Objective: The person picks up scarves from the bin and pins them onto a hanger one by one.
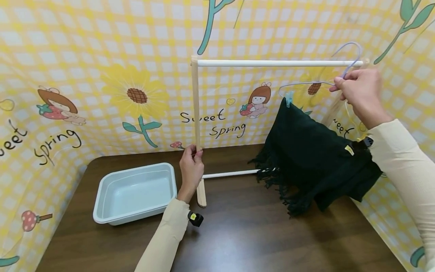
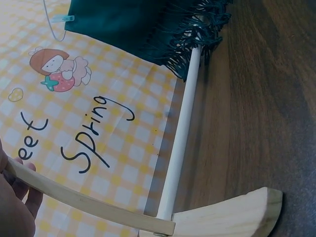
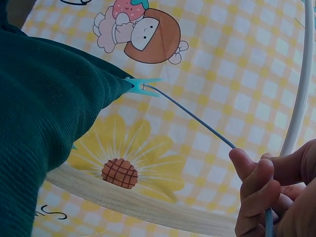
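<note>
Bright, even light; edges bowed; wrist views soft.

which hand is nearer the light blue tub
Left. The left hand grips the rack's wooden post just right of the tub; the right hand holds the hanger far across.

The left hand (image 1: pixel 191 169) is raised in front of the body, its forearm in a cream sleeve reaching forward and up, the fingers (image 1: pixel 197 153) curled in a grip with the thumb side uppermost. The right hand (image 1: pixel 361 93) is lifted higher and out to the right, wrist bent, its fingers (image 3: pixel 254 185) curled and pinching, the cream-sleeved arm sloping down toward the body
</note>
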Action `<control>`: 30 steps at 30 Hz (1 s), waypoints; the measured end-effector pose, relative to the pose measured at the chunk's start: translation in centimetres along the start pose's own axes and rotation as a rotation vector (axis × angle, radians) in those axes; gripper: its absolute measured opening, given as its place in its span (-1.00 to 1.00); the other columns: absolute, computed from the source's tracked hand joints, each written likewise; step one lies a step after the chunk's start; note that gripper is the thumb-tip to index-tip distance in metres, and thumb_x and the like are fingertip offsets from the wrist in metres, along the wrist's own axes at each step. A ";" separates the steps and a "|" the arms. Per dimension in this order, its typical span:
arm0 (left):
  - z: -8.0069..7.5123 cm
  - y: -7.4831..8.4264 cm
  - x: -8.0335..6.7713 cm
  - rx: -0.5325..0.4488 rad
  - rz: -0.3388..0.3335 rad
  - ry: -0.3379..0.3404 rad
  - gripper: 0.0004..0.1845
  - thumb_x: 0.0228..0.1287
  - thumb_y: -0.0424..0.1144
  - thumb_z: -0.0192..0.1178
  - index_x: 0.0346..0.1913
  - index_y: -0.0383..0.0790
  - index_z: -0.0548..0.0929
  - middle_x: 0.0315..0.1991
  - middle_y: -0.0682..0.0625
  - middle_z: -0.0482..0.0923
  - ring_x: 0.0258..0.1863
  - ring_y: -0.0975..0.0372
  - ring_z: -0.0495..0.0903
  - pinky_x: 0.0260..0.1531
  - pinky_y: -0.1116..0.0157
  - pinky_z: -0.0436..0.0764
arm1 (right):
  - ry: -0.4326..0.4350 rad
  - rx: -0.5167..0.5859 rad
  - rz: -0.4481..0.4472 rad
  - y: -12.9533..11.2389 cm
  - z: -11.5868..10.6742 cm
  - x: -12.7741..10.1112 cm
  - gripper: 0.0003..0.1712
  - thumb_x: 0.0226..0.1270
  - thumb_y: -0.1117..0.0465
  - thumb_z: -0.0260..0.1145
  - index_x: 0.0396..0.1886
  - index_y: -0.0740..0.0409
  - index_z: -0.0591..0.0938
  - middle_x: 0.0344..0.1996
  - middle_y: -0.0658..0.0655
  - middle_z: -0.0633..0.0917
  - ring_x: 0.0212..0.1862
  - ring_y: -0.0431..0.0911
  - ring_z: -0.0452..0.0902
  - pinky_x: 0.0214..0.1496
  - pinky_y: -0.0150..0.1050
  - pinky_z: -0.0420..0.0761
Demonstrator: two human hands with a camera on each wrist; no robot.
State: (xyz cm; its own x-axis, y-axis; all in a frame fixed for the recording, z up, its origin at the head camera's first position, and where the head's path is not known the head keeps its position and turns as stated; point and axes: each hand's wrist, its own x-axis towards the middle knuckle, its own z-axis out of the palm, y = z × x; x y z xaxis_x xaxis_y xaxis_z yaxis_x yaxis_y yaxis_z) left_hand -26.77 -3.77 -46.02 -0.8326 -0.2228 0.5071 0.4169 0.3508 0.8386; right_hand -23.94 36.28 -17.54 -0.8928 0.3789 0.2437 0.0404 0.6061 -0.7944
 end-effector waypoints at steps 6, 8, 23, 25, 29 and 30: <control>0.2 -0.1 0.1 -0.007 -0.013 -0.008 -0.75 0.49 -0.31 0.16 0.04 -0.44 0.59 -0.10 -0.28 0.64 -0.08 -0.09 0.65 -0.01 0.00 0.63 | 0.001 -0.022 0.027 0.3 -0.1 0.1 -0.79 0.47 0.03 0.28 -0.43 -0.18 0.68 -0.68 -0.35 0.69 -0.69 -0.28 0.49 -0.68 -0.37 0.36; 0.2 0.0 0.1 -0.006 -0.011 -0.012 -0.75 0.49 -0.30 0.16 0.05 -0.45 0.59 -0.09 -0.28 0.63 -0.08 -0.09 0.64 -0.01 0.00 0.62 | 0.000 -0.044 0.041 0.4 -0.1 0.3 -0.79 0.48 0.02 0.27 -0.40 -0.16 0.68 -0.70 -0.37 0.68 -0.69 -0.28 0.48 -0.67 -0.38 0.37; -0.1 0.2 0.2 -0.006 -0.009 -0.016 -0.74 0.51 -0.29 0.13 0.07 -0.44 0.58 -0.08 -0.26 0.62 -0.08 -0.07 0.63 -0.02 0.00 0.60 | -0.002 -0.101 0.062 1.9 0.3 0.8 -0.76 0.49 0.03 0.24 -0.26 0.00 0.76 -0.72 -0.39 0.66 -0.69 -0.30 0.52 -0.68 -0.37 0.38; -0.1 0.2 0.2 -0.009 -0.011 -0.021 -0.74 0.52 -0.28 0.13 0.07 -0.43 0.58 -0.08 -0.26 0.62 -0.08 -0.07 0.63 -0.03 0.00 0.61 | -0.002 -0.106 0.060 2.1 0.5 0.8 -0.76 0.49 0.04 0.24 -0.28 0.00 0.76 -0.72 -0.39 0.66 -0.68 -0.30 0.52 -0.67 -0.38 0.40; 0.0 0.2 0.0 -0.006 -0.017 -0.023 -0.74 0.51 -0.29 0.13 0.07 -0.43 0.58 -0.09 -0.27 0.62 -0.08 -0.08 0.64 -0.03 0.00 0.61 | -0.004 -0.133 0.057 2.4 0.8 0.8 -0.74 0.50 0.04 0.24 -0.22 0.05 0.77 -0.74 -0.42 0.64 -0.67 -0.29 0.50 -0.64 -0.38 0.43; 0.0 0.2 0.0 -0.002 -0.015 -0.020 -0.74 0.51 -0.29 0.13 0.07 -0.43 0.58 -0.09 -0.28 0.62 -0.08 -0.08 0.64 -0.03 0.00 0.62 | -0.002 -0.144 0.057 2.5 0.8 0.8 -0.73 0.50 0.03 0.24 -0.20 0.06 0.77 -0.74 -0.43 0.63 -0.67 -0.30 0.50 -0.64 -0.38 0.43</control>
State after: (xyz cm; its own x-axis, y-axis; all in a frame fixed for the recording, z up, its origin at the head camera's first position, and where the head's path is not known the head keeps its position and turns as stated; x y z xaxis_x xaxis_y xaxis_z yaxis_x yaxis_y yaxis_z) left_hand -26.71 -3.69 -45.90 -0.8457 -0.2098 0.4907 0.4052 0.3460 0.8462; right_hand -24.92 37.50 -19.77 -0.8883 0.4138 0.1991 0.1548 0.6780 -0.7186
